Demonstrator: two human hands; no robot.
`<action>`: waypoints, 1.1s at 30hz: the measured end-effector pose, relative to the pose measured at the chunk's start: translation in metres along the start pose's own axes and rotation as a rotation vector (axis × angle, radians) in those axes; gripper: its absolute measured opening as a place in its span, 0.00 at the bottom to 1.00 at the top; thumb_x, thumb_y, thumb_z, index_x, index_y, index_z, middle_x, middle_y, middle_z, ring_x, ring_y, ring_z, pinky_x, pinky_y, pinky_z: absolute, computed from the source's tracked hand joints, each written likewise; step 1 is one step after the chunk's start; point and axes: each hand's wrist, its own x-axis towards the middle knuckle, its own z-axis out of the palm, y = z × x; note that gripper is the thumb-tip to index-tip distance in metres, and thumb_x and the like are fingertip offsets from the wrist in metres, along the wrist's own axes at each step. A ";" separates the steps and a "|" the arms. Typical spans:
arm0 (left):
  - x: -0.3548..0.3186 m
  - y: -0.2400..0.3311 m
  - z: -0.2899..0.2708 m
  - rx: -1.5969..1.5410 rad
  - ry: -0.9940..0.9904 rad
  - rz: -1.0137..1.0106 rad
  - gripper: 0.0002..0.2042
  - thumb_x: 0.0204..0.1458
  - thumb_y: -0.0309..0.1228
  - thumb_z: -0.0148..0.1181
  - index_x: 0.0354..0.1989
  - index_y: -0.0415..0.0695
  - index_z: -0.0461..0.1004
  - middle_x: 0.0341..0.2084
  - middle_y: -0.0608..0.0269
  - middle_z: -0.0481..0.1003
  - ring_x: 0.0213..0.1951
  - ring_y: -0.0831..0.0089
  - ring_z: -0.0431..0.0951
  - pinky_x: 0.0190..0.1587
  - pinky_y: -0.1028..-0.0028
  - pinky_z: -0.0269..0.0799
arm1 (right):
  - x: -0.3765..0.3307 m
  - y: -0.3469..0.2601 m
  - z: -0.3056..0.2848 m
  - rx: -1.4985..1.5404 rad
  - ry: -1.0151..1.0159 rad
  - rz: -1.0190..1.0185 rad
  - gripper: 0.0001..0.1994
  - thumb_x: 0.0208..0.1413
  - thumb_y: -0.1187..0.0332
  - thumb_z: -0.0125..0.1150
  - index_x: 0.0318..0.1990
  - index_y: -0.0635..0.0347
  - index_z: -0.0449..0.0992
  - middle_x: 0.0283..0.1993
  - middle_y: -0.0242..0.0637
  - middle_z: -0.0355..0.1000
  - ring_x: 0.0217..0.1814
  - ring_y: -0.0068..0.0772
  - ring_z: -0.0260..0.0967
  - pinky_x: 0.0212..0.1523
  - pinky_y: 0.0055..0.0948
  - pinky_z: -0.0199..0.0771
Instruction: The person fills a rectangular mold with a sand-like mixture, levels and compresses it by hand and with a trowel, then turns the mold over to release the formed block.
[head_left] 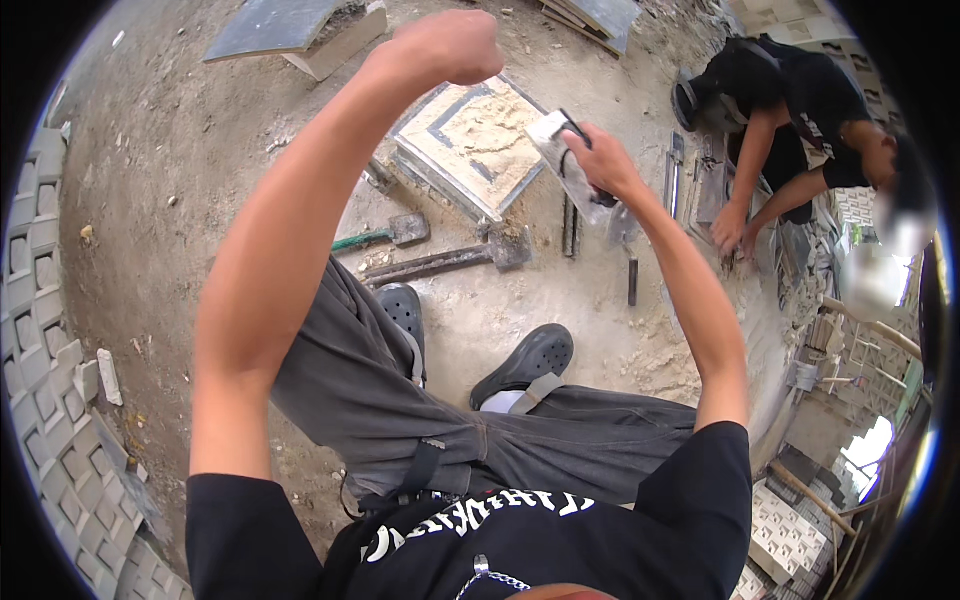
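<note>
Levelling powder (497, 125): the step in hand, as I judge it; the tan stuff lies loose and uneven, at upper centre of the frame.
Mould (443, 180): square, on the ground (140, 170) at upper centre, with dark bands showing around the powder.
Right hand (605, 162): just right of the mould, closed round the dark handle of a pale, flat trowel (550, 137), its blade tilted near the mould's right corner.
Left hand (450, 48): raised at top centre, curled into a fist; nothing shows in it, but its palm is hidden, so I cannot tell whether it holds some powder.
Trowel's next move: probably calls for laying the blade flat and drawing the powder evenly toward the thin parts, with a light touch near the rim.
Hammers: a green-handled hammer (408, 230) and a larger hammer (510, 248) lie at centre left, below the mould.
Co-worker (800, 110): bent over at upper right, both hands low.
</note>
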 end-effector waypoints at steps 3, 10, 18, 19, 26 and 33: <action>-0.006 -0.008 -0.010 -0.022 0.069 0.002 0.17 0.48 0.31 0.51 0.44 0.40 0.79 0.44 0.50 0.79 0.47 0.52 0.79 0.51 0.58 0.74 | 0.047 -0.025 0.018 -0.165 0.111 -0.154 0.23 0.65 0.51 0.47 0.43 0.68 0.75 0.30 0.56 0.76 0.33 0.50 0.75 0.39 0.46 0.73; 0.009 -0.044 -0.006 -0.070 0.179 -0.072 0.15 0.48 0.30 0.51 0.42 0.42 0.80 0.42 0.51 0.80 0.46 0.53 0.80 0.50 0.58 0.74 | 0.083 -0.112 0.032 -0.046 -0.096 0.003 0.24 0.68 0.51 0.41 0.41 0.68 0.74 0.27 0.49 0.76 0.27 0.48 0.74 0.36 0.47 0.75; 0.018 -0.044 -0.002 -0.173 0.212 -0.053 0.14 0.48 0.29 0.50 0.40 0.40 0.79 0.37 0.47 0.80 0.42 0.51 0.81 0.46 0.56 0.76 | 0.106 -0.080 0.082 -0.164 0.009 -0.053 0.25 0.64 0.50 0.49 0.45 0.70 0.73 0.40 0.65 0.75 0.46 0.67 0.73 0.51 0.53 0.71; 0.019 -0.045 -0.002 -0.192 0.247 -0.068 0.14 0.48 0.29 0.50 0.40 0.40 0.79 0.37 0.47 0.80 0.42 0.51 0.81 0.46 0.56 0.76 | 0.107 -0.080 0.077 -0.150 0.032 -0.050 0.25 0.64 0.50 0.49 0.45 0.70 0.73 0.40 0.65 0.75 0.46 0.67 0.73 0.51 0.53 0.71; 0.020 -0.039 -0.018 -0.312 0.343 0.058 0.16 0.55 0.35 0.48 0.45 0.36 0.73 0.42 0.37 0.76 0.48 0.43 0.75 0.50 0.53 0.70 | 0.113 -0.060 0.089 -0.205 0.104 0.030 0.27 0.63 0.47 0.48 0.44 0.68 0.74 0.38 0.64 0.75 0.44 0.64 0.73 0.48 0.53 0.71; 0.013 -0.042 -0.023 -0.366 0.451 0.093 0.15 0.56 0.34 0.48 0.43 0.36 0.73 0.39 0.37 0.76 0.46 0.43 0.75 0.49 0.52 0.70 | 0.121 -0.081 0.053 -0.173 0.006 0.033 0.27 0.64 0.47 0.47 0.47 0.68 0.74 0.42 0.63 0.75 0.48 0.62 0.73 0.52 0.50 0.72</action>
